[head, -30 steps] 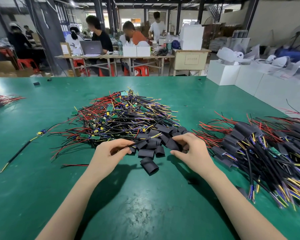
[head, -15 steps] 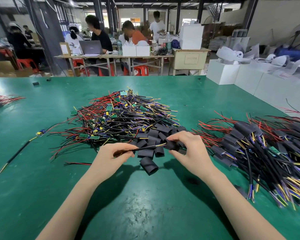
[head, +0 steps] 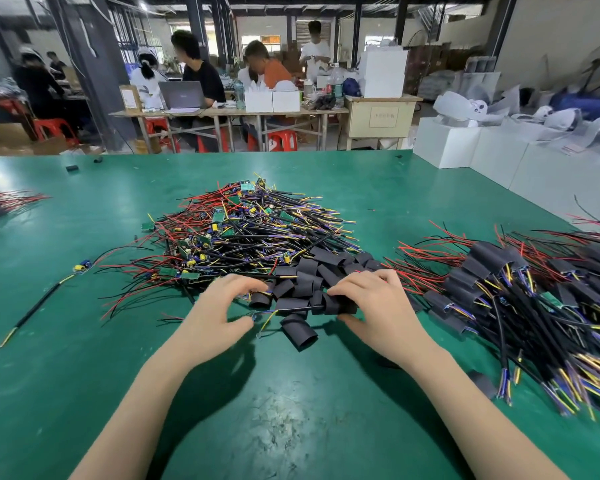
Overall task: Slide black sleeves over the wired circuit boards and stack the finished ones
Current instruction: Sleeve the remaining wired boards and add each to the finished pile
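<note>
From the head camera, your right hand [head: 378,303] pinches a black sleeve [head: 340,304] between thumb and fingers, with a black cable [head: 297,309] running out of its left end toward your left hand [head: 222,310]. Your left hand's fingers curl over that cable's frayed end, but you cannot tell whether they grip it. Loose sleeves [head: 309,275] lie just beyond your hands on the green table [head: 291,410], against the heap of wired boards [head: 236,233]. The finished, sleeved ones are piled to your right [head: 520,289].
</note>
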Motion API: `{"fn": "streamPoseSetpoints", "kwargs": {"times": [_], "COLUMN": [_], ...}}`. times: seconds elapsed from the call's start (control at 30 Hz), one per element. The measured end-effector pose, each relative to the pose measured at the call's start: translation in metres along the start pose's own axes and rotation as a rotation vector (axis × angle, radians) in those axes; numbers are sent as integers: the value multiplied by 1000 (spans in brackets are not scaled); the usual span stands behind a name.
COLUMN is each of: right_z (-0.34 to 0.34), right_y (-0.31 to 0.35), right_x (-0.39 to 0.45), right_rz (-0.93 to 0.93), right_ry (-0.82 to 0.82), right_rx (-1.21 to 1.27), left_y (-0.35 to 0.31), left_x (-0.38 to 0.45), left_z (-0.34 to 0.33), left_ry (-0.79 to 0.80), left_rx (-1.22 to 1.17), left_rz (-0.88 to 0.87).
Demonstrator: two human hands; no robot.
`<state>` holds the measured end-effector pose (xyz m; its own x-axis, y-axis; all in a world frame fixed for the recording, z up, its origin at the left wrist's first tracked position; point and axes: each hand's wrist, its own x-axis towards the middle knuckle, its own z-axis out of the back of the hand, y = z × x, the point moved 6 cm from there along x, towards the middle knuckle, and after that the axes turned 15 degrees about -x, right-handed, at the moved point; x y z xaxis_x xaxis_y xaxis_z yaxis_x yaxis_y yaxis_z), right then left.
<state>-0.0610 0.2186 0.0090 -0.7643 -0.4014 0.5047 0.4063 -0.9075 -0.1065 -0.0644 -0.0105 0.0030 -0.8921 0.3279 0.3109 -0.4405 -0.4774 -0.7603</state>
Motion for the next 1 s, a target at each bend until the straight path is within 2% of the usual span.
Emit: {"fn": "streamPoseSetpoints", "kwargs": {"times": [0.13,0.27,0.43,0.57,0.73,0.87,1.0], "right_z": [-2,-3,-1,4,7,8,10], "right_y": [-3,-2,7,19,25,24,29], "right_x": [-1,-1,-2,0,0,-1,-2], "right_rz": [-34,-37,-14,18,46,35,83], "right_ry": [10,12,26,14,1,-6,-25], "right_rx": [-3,7,81,180,224,348,311], "left_y": [21,22,5,-5,-7,-5,0], "left_x": [-4,-3,-1,0,1,3,3], "left_z": [5,-1,-12,-24,-31,-30,-32], "left_ry": [66,15,-38,-8,76,53,41], "left_rx": [130,114,-138,-334,-387,-481,-587], "left_rz": [143,145,46,31,21,47,103]}}
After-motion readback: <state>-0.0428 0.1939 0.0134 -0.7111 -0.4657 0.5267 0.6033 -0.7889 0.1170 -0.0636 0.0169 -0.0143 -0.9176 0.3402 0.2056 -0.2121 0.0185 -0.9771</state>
